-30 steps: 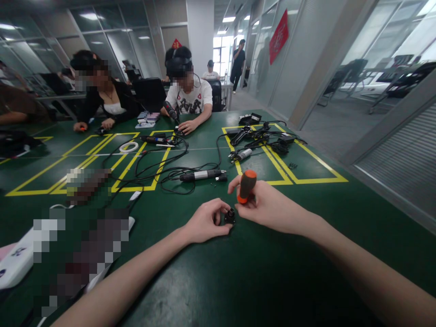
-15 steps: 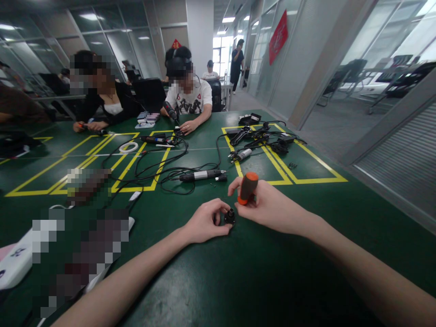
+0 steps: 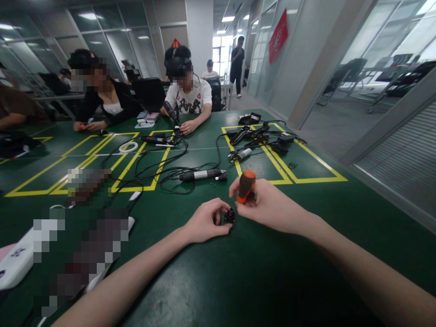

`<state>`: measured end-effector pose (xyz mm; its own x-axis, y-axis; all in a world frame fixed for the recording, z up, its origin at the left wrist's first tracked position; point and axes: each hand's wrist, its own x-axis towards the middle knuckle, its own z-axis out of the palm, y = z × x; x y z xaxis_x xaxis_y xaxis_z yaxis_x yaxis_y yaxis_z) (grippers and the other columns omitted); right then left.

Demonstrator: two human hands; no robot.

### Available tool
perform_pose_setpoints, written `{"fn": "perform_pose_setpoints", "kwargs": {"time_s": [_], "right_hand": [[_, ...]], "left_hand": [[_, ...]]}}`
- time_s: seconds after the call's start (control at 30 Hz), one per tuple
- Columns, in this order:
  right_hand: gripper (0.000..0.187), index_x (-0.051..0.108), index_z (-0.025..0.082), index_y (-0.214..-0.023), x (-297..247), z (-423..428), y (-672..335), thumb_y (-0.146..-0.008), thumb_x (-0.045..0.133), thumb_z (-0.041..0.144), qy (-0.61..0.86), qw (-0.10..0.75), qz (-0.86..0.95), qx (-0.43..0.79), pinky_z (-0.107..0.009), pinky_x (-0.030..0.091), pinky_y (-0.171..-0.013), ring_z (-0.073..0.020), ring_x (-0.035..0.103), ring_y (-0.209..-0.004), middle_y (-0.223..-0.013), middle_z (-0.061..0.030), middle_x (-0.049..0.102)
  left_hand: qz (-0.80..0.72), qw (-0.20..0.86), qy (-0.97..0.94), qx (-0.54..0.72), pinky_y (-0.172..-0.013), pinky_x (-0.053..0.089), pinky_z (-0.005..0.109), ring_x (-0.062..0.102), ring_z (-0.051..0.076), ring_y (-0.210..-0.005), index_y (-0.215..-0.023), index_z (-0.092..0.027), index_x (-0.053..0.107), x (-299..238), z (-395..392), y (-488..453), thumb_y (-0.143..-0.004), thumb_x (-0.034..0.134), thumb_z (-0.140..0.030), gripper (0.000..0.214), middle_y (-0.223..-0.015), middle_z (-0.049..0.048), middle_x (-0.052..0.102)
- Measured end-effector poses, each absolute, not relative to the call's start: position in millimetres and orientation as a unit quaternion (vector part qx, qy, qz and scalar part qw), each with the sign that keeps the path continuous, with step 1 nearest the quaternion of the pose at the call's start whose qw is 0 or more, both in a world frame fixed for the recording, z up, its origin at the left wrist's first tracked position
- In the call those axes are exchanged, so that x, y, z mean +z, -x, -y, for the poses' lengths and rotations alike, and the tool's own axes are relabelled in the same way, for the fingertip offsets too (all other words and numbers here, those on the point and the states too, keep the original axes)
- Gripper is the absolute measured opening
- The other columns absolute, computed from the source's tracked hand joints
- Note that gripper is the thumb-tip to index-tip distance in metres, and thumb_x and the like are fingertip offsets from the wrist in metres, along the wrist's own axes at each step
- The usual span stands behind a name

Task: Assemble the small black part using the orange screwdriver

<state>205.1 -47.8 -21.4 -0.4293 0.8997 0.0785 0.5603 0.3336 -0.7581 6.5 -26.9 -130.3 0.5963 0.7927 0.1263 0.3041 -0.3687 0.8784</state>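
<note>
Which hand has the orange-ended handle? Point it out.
The right hand: its fingers wrap the handle. The left hand instead has a small black part between thumb and fingers.

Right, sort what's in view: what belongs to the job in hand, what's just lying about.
Belongs to the job:
left hand, holding the small black part
right hand, holding the orange-and-grey tool

Apparently just lying about:
silver-banded black tool
white ring
black cable tangle
tiny dark pieces

Yellow lines (image 3: pixel 320 181) make boxes on the green tabletop (image 3: pixel 190 290). A white ring (image 3: pixel 127 151) lies on it. Across it sits a person in a white shirt (image 3: pixel 190 96), near a black chair (image 3: pixel 148 93). A red sign (image 3: pixel 278 36) hangs on the wall (image 3: pixel 291 63).
</note>
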Motion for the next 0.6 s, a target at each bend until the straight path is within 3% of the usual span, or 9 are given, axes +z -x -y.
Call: {"fn": "perform_pose_setpoints", "kwargs": {"time_s": [0.1,0.3,0.6], "right_hand": [[0.020,0.061,0.019,-0.091,-21.5,48.7,-204.8,-0.072,0.060,0.014,0.482,0.247,0.771,0.336,-0.023,0.036,-0.052,-0.0107,0.043,-0.052,-0.060,0.0081,0.049],[0.011,0.060,0.019,-0.087,-21.8,48.1,-205.7,-0.076,0.061,0.019,0.474,0.262,0.771,0.335,-0.025,0.038,-0.056,-0.0114,0.046,-0.055,-0.062,0.0060,0.053],[0.022,0.060,0.020,-0.093,-22.3,48.8,-205.6,-0.073,0.061,0.014,0.481,0.243,0.772,0.337,-0.024,0.034,-0.053,-0.0115,0.042,-0.054,-0.060,0.0088,0.044]], "left_hand": [[-0.357,0.440,-0.777,0.273,-0.054,0.040,0.019,0.050,0.006,-0.057,-0.103,-0.016,0.065,-130.0,27.2,-6.2,-0.076,0.074,-0.025,0.030,-0.075,-0.0053,0.055],[-0.356,0.440,-0.777,0.275,-0.053,0.040,0.018,0.050,0.006,-0.057,-0.098,-0.016,0.064,-129.8,27.4,-6.5,-0.076,0.074,-0.027,0.027,-0.078,-0.0046,0.055],[-0.352,0.444,-0.777,0.276,-0.054,0.040,0.019,0.050,0.006,-0.057,-0.102,-0.015,0.065,-129.5,27.3,-6.0,-0.076,0.074,-0.024,0.029,-0.075,-0.0057,0.054]]}}
